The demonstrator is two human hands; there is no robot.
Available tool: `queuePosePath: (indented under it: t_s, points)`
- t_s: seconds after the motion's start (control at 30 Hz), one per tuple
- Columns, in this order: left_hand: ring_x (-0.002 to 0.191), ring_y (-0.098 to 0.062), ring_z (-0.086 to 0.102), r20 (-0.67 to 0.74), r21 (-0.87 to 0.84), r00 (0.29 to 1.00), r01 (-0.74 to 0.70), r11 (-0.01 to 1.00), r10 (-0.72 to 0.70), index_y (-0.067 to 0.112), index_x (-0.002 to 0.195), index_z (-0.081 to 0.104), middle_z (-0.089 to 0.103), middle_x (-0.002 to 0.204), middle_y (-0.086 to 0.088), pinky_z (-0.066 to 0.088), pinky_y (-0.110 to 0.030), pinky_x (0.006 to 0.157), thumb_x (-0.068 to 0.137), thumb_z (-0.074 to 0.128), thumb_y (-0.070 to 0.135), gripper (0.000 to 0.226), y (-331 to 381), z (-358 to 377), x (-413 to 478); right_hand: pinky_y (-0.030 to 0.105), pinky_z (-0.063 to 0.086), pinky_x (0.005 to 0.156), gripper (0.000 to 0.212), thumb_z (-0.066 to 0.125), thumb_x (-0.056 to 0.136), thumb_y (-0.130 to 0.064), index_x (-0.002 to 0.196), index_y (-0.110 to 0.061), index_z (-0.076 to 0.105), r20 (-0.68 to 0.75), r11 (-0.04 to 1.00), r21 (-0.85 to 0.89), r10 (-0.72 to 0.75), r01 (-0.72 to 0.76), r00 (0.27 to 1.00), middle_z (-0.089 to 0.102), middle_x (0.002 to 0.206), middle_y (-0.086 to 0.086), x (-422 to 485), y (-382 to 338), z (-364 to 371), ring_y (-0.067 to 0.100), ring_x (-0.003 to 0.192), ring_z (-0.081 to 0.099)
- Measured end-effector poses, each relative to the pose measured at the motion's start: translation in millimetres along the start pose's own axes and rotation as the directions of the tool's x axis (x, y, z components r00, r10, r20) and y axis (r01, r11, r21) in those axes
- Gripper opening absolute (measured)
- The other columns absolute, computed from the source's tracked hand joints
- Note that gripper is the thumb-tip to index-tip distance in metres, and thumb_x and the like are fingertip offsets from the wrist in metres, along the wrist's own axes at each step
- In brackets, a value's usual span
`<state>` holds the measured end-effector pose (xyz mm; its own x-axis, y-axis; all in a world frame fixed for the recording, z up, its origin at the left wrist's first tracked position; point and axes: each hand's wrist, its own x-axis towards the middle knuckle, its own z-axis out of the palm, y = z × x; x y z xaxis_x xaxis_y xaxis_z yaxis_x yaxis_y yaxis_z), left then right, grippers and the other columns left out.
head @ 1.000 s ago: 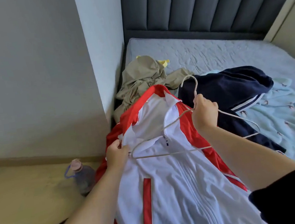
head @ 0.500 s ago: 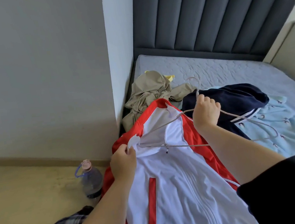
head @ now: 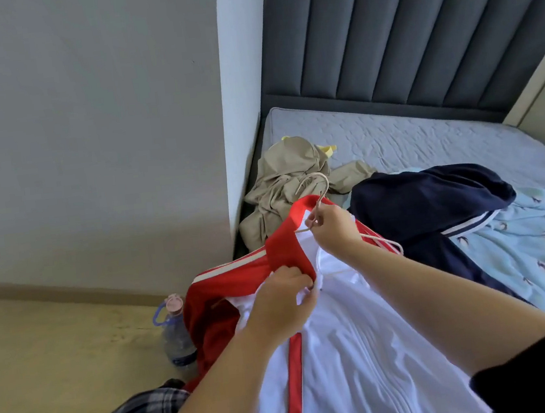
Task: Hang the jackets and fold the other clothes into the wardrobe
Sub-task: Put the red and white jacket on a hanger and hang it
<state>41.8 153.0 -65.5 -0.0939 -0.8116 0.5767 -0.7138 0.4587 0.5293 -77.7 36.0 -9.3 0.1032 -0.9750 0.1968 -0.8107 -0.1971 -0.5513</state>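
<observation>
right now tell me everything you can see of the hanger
The hanger is a thin cream wire one with its hook up over the red collar of the red and white jacket. The right hand pinches its neck. One arm runs under the red shoulder, where the left hand grips the fabric; the other pokes out toward the navy garment.

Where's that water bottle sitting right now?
The water bottle stands on the floor at lower left of the head view, beside the bed, right next to the red sleeve of the red and white jacket.

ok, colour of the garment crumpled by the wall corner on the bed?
Khaki beige garment, with a bit of yellow showing behind it; clearest in the head view.
</observation>
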Motion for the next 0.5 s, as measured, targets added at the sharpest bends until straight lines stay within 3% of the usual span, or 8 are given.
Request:
queuePosePath:
  t_s: [0.07,0.13,0.2,0.23,0.37,0.43,0.5]
  points:
    - [0.074,-0.026,0.053,-0.101,0.094,0.992,-0.063,0.994,0.072,0.011,0.066,0.066,0.059,0.076,-0.004,0.045,-0.039,0.068,0.086,0.054,0.032,0.031,-13.4,-14.9,8.5,0.023,0.03,0.06,0.033,0.061,0.089,-0.01,0.059,-0.015,0.049,-0.016,0.996,0.05,-0.07,0.071,0.997,0.067,0.088,0.004,-2.3,-2.8,-5.0,0.021,0.082,0.059]
    - [0.095,-0.029,0.055,-0.138,0.175,0.985,0.125,0.977,-0.102,0.012,0.1,0.069,0.061,0.102,-0.008,0.044,-0.04,0.084,0.086,0.052,0.045,0.04,-25.3,-29.6,15.7,0.025,0.037,0.065,0.041,0.065,0.087,-0.009,0.051,-0.015,0.044,-0.014,0.989,0.076,-0.125,0.125,0.992,0.07,0.089,0.006,-4.5,-8.9,-8.2,0.022,0.082,0.061]
    - [0.11,-0.031,0.054,-0.007,0.249,0.956,0.285,0.926,-0.293,0.012,0.131,0.053,0.06,0.119,-0.01,0.038,-0.041,0.095,0.089,0.055,0.045,0.053,-34.3,-32.5,17.4,0.025,0.04,0.065,0.035,0.066,0.084,-0.008,0.053,-0.012,0.052,-0.02,0.986,0.066,-0.155,0.156,0.988,0.072,0.088,0.006,-4.8,-16.5,-6.7,0.02,0.077,0.061]
    - [0.109,-0.032,0.056,0.043,0.256,0.937,0.326,0.91,-0.348,0.013,0.135,0.048,0.062,0.119,-0.01,0.039,-0.04,0.094,0.092,0.055,0.04,0.051,-36.5,-30.3,17.1,0.024,0.04,0.063,0.032,0.066,0.083,-0.005,0.054,-0.011,0.053,-0.031,0.983,0.071,-0.17,0.172,0.985,0.072,0.086,0.007,-5.2,-20.9,-5.1,0.019,0.075,0.06]
    - [0.095,-0.035,0.061,0.042,0.193,0.896,0.427,0.883,-0.442,0.012,0.116,0.057,0.068,0.101,-0.012,0.041,-0.04,0.076,0.1,0.043,0.034,0.031,-34.3,-22.6,17.6,0.04,0.049,0.065,0.008,0.057,0.076,0.007,0.07,0.004,0.063,-0.012,0.949,0.081,-0.304,0.304,0.953,0.067,0.071,0.016,-10.0,-35.7,7.2,0.034,0.07,0.06]
    - [0.092,-0.037,0.06,0.0,0.108,0.886,0.461,0.881,-0.464,0.011,0.112,0.06,0.068,0.097,-0.013,0.041,-0.04,0.073,0.1,0.044,0.031,0.029,-37.0,-22.1,15.7,0.041,0.049,0.062,0.012,0.055,0.073,0.01,0.073,0.002,0.063,-0.028,0.921,0.102,-0.374,0.375,0.927,0.062,0.066,0.013,-12.6,-37.8,12.4,0.034,0.066,0.056]
    - [0.092,-0.038,0.06,-0.033,0.048,0.862,0.506,0.861,-0.505,0.012,0.11,0.062,0.069,0.096,-0.014,0.042,-0.039,0.072,0.099,0.044,0.029,0.027,-40.9,-22.8,14.8,0.041,0.048,0.068,0.021,0.054,0.07,0.013,0.081,-0.003,0.063,-0.078,0.882,0.088,-0.458,0.463,0.886,0.057,0.076,0.011,-15.0,-38.0,16.9,0.031,0.072,0.053]
